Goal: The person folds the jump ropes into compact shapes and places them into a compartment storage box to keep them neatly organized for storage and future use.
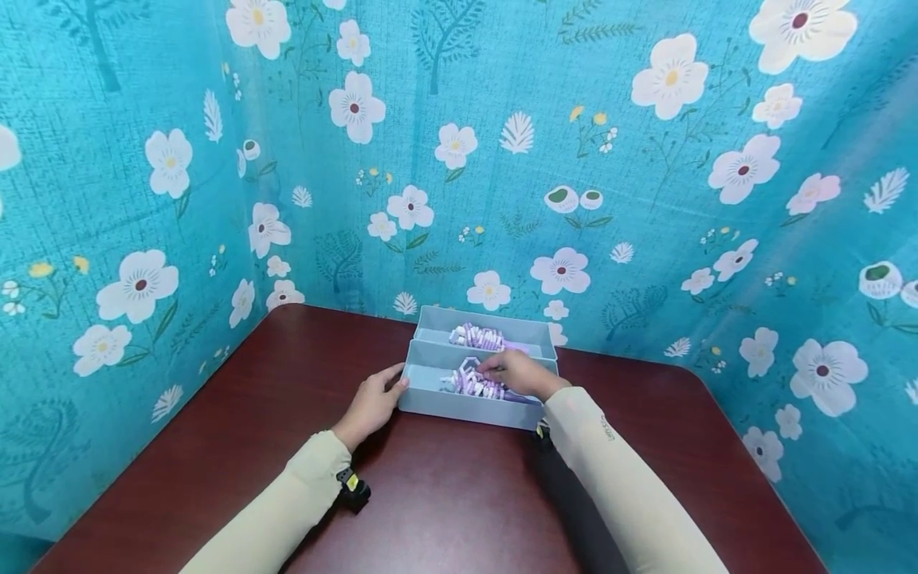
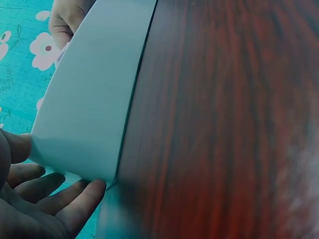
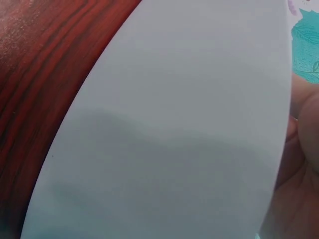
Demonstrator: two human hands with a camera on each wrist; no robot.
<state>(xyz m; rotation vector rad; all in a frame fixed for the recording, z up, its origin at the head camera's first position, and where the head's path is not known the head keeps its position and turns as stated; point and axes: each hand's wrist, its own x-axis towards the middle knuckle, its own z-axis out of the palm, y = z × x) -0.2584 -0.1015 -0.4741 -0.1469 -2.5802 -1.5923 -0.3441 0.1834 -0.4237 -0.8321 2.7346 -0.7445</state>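
Observation:
My left hand (image 1: 374, 401) lies at the left end of the near pale blue-grey box (image 1: 469, 409). Its thumb is at the front corner and its fairly straight fingers (image 2: 82, 206) touch the end wall. Inside that box is a bundle of white and purple pieces (image 1: 476, 386), with a white angular loop (image 1: 469, 364) standing up from it. My right hand (image 1: 518, 371) reaches in over the right side, thumb and fingers pinching at the bundle's top. The front wall hides those fingertips in the right wrist view.
Directly behind stands a second pale box (image 1: 430, 335) with a similar white and purple bundle (image 1: 479, 336). Both rest near the far edge of a dark red-brown table (image 1: 459, 494). A blue flowered cloth (image 1: 459, 199) hangs behind and at the sides.

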